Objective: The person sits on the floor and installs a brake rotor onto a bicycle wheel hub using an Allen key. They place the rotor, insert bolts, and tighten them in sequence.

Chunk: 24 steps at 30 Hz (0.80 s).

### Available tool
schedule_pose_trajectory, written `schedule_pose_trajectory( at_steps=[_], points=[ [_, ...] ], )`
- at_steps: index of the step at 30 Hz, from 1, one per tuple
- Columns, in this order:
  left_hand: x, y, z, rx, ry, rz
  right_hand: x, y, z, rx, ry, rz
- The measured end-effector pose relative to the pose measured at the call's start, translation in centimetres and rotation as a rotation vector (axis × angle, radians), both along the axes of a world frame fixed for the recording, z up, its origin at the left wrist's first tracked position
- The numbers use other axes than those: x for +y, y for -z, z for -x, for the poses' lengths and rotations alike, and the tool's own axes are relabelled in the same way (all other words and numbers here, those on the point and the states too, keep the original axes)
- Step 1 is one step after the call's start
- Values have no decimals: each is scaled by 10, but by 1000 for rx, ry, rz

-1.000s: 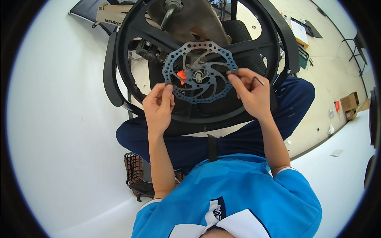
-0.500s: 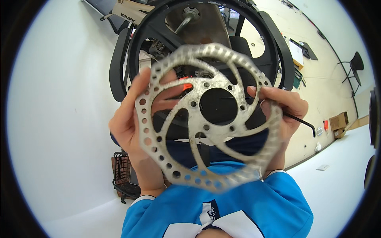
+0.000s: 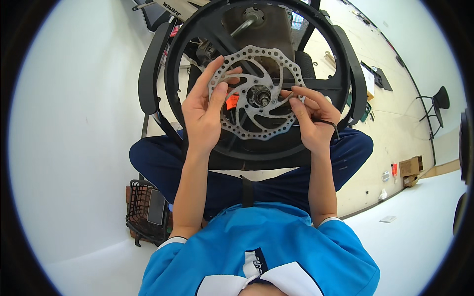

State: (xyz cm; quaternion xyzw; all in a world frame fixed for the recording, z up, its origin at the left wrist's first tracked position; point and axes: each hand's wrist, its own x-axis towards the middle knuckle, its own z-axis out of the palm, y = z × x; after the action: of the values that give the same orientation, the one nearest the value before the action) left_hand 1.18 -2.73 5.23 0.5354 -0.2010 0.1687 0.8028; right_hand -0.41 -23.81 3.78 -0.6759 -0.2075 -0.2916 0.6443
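A silver brake rotor (image 3: 244, 102), with curved arms and a row of drilled holes, lies flat or nearly so over the hub (image 3: 264, 97) of a black spoked wheel (image 3: 176, 93). The hub's axle end shows through the rotor's centre hole. My left hand (image 3: 203, 106) grips the rotor's left edge, thumb on top and fingers partly behind it. On the right edge, my right hand (image 3: 316, 116) pinches the rotor between thumb and fingers. A black hex key (image 3: 330, 125) is also tucked in that hand. Whether the rotor touches the hub, I cannot tell.
Black armrests (image 3: 154, 74) flank the wheel. Beneath the rotor shows an orange piece (image 3: 232, 101). A black wire basket (image 3: 138, 209) with a phone (image 3: 156, 207) stands at lower left. Farther right are a cardboard box (image 3: 410, 167) and a black chair (image 3: 437, 106).
Both hands have lowered the rotor away from me, from close in front of my chest to over the wheel's hub. The hex key has stayed in my right hand.
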Motion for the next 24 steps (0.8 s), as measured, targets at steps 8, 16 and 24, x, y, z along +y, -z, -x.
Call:
schedule_pose_trajectory(
  at_steps=[8, 16, 24],
  points=[
    [-6, 17, 0, -50, -10, -107, -9, -4, 8, 31, 49, 68],
    [-15, 38, -15, -65, -86, -271, -10, 39, -8, 143, 14, -94],
    [-2, 36, -18, 22, -114, -288, -4, 45, 5, 295, -62, -170]
  ],
)
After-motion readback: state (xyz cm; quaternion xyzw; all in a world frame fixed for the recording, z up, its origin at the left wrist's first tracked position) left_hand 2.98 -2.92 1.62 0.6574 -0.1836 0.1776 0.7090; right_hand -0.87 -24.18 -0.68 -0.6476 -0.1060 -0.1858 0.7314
